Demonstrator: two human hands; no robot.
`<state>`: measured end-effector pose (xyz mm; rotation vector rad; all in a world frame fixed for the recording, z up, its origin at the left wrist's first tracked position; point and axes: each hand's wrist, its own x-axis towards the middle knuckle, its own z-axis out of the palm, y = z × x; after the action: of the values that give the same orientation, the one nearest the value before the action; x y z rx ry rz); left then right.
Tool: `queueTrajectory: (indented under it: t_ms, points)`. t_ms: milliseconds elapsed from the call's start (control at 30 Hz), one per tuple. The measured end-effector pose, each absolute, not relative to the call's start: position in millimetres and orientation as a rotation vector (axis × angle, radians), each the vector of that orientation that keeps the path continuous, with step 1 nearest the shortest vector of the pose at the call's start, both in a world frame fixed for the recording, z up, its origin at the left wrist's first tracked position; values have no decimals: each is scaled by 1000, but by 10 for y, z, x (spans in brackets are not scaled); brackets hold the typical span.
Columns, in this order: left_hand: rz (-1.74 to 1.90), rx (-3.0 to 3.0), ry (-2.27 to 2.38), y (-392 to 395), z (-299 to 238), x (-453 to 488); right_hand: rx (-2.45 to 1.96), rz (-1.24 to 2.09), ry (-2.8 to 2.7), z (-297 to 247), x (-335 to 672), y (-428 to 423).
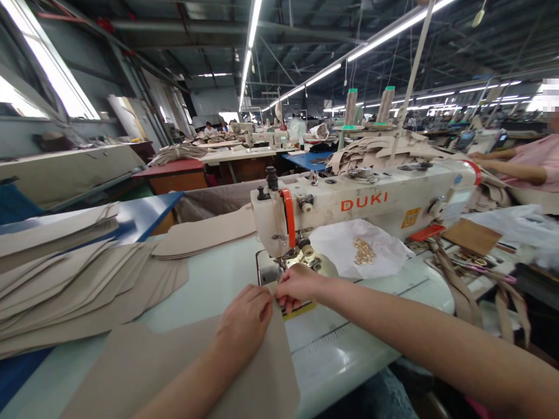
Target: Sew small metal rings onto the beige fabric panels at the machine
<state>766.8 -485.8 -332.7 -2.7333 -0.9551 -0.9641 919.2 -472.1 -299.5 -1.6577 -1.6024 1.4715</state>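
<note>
A large beige panel (174, 361), fabric or leather-like, lies on the pale bed of a white sewing machine (332, 201), its narrow end near the needle area. On that panel rests my left hand (247, 317), closed, fingers curled on the end of the piece. My right hand (299, 285) is closed in a pinch beside it, just in front of the presser foot area. What its fingertips hold is hidden. Small gold-coloured metal pieces (364, 251) lie on a white sheet (323, 238) under the machine arm.
Stacked beige panels (78, 285) spread over the left side, with another small stack (205, 233) left of the machine head. Scissors (484, 267), straps (449, 279) and a brown piece (471, 234) lie at right. A co-worker's arm (515, 166) shows beyond the machine.
</note>
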Motion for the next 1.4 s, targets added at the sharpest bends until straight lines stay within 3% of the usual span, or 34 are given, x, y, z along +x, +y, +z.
queueTrajectory:
  t_ms: [267, 467, 533, 800, 1400]
  points:
    - [-947, -2751, -979, -4826, -3331, 7650, -1558, 901, -1950, -3129, 9367, -4890]
    - [-1000, -2763, -978, -4820, -3358, 7648, -816, -144, -2781, -3179, 9699, -5364]
    - [-1004, -2761, -977, -4824, -3361, 7651, -711, -278, -2829, -3181, 9711, -5404]
    - [-947, -2811, -979, -4813, -3355, 7617, -798, -308, -2599, -3359, 9473, -5199]
    - [-959, -2794, -895, -4773, -3384, 7623, -771, -66, -2655, -3407, 9481, -5211]
